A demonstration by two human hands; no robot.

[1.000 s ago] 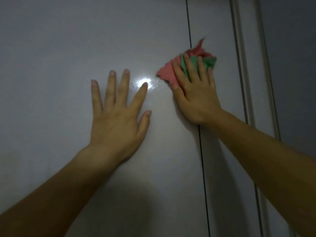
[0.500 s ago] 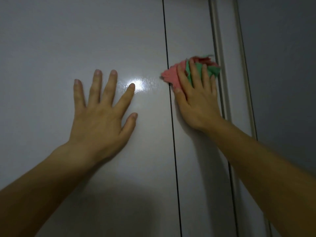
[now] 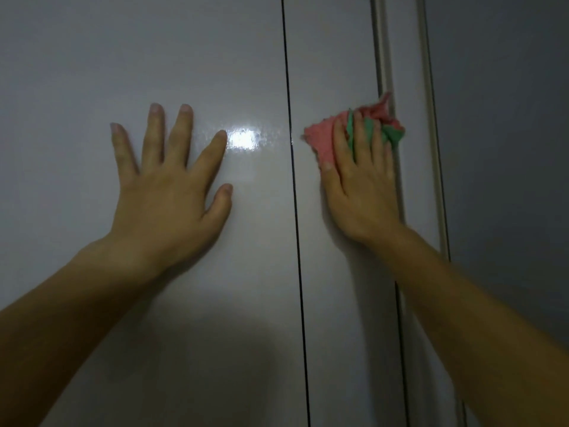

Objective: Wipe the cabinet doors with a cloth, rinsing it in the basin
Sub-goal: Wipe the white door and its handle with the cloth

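The left hand [image 3: 166, 192] lies flat on the left door [image 3: 92, 63], left of centre in the frame. Its fingers are straight and spread, and it holds nothing. The right hand [image 3: 363, 192], right of centre, presses a cloth [image 3: 323, 140] against the right door [image 3: 332, 57] with straight fingers laid close together over it. The thumb tip rests at the cloth's lower left edge. The hands are well apart, one on each side of the dark seam [image 3: 289, 118] between the doors.

The cloth is pink and green and bunched. It shows above and to both sides of the fingers. Its left corner lies near the seam, and its right side touches the pale strip [image 3: 381, 41] that runs up the narrow right door's far edge.

A bright glare [image 3: 243, 139] sits on the glossy left door just beside the left forefinger tip. Both bare forearms come in from the lower corners. A dim grey wall [image 3: 508, 118] fills the right of the frame.
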